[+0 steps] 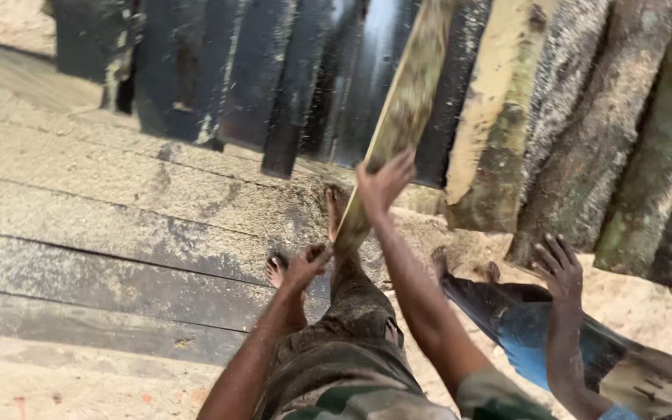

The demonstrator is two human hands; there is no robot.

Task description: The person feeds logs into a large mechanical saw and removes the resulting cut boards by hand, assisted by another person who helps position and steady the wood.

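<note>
The person's own camouflage trousers fill the bottom of the view, with both bare forearms reaching forward over them. The right hand is raised against the underside of a long, sawdust-coated plank, palm pressed flat to the wood and fingers spread rather than curled round it, so it props the board at a slant instead of clamping it. The left hand is lower, near the plank's bottom end, with fingers half closed at its edge; motion blur keeps me from telling whether it grips or merely steadies. The plank tilts up and away, its top among the dark boards and rough slabs that lean upright in a row, likely so that each can be pulled out singly. Bare feet stand on the sawdust-strewn plank floor. At the right, another person's hand hangs open above blue cloth, touching nothing.
</note>
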